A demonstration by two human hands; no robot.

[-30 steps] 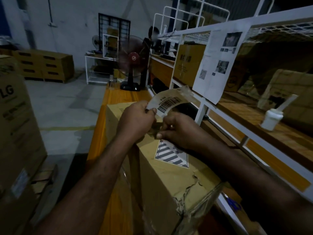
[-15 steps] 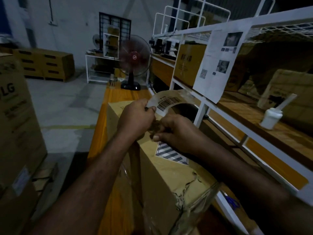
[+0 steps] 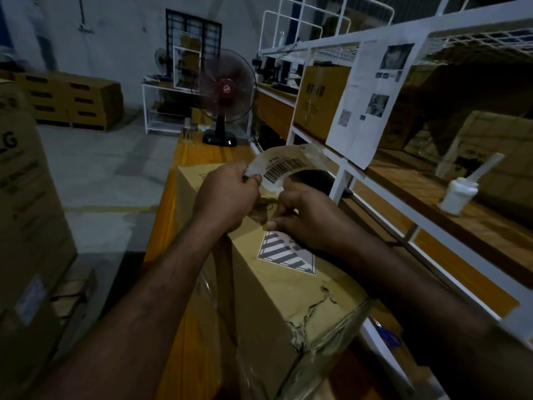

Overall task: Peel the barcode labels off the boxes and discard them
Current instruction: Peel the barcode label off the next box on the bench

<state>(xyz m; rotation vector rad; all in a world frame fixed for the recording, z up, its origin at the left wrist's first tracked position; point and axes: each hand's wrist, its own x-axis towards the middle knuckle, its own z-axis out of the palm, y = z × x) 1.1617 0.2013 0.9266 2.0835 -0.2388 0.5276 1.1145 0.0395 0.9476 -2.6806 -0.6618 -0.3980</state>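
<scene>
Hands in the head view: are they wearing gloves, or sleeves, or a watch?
No gloves. The left hand and the right hand are bare. The left forearm and right forearm are bare too, with no sleeve anywhere in the picture. No watch, bracelet or ring shows, though the light is dim.

Reaching forward with bare forearms (image 3: 161, 284), angled inward to meet. Pinching one end of the label (image 3: 284, 166) with the left hand (image 3: 227, 194), knuckles up, thumb and forefinger closed on it. Gripping the other end with the right hand (image 3: 305, 215), fingers curled, just beside the left and slightly lower.
</scene>
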